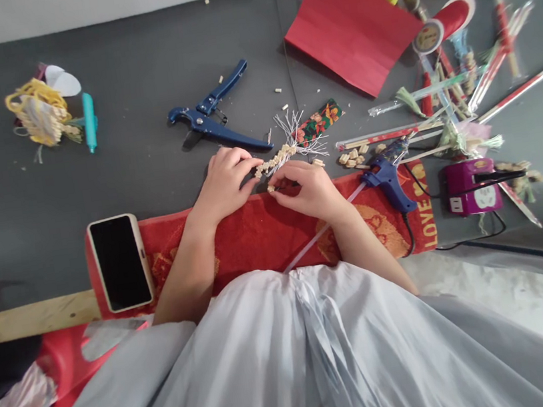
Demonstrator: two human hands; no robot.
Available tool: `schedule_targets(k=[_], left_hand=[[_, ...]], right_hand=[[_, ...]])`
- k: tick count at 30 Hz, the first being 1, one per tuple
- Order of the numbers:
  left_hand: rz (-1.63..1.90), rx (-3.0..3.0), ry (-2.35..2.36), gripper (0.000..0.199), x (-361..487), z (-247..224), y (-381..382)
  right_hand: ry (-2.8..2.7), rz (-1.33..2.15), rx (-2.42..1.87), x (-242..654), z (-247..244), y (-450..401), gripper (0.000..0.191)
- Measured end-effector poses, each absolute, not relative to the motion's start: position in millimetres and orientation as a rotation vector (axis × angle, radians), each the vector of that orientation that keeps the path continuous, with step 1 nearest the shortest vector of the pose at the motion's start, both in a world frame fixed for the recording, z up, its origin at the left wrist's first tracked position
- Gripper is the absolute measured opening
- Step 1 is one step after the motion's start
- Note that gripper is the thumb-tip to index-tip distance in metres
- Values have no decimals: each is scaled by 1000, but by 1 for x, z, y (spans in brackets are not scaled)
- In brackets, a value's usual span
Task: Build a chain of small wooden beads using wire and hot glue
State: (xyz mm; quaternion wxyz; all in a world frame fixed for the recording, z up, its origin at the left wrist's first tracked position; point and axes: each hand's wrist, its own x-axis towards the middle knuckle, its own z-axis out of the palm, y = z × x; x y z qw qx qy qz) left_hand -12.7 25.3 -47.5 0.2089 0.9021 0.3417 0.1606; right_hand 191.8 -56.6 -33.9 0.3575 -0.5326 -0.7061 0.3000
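My left hand [228, 182] pinches one end of a knobbly cream strip of small pieces [278, 160], which has thin white strands fanning out at its far end. Close beside it, my right hand [307, 191] holds a small cream piece [271, 189] between thumb and fingertips, just below the strip. Beyond the strip lies a dark green floral strip [318, 123]. A pile of loose cream pieces [353, 157] is to the right of my right hand. Blue cutters [212, 121] rest with their handles spread above my left hand.
A red towel [250, 233] lies under my forearms, with a phone [122, 261] at its left and a blue glue gun [390, 183] at its right. Red paper [353, 30], a red thread spool [443, 24] and wrapped sticks crowd the right. Yellow yarn [39, 115] sits far left.
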Motion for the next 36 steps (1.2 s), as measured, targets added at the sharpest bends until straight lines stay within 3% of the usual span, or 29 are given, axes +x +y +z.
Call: schedule_targets(k=[36], left_hand=[[427, 2437, 930, 29, -15, -50, 28]], right_hand=[[-1767, 424, -1478, 171, -46, -53, 12]])
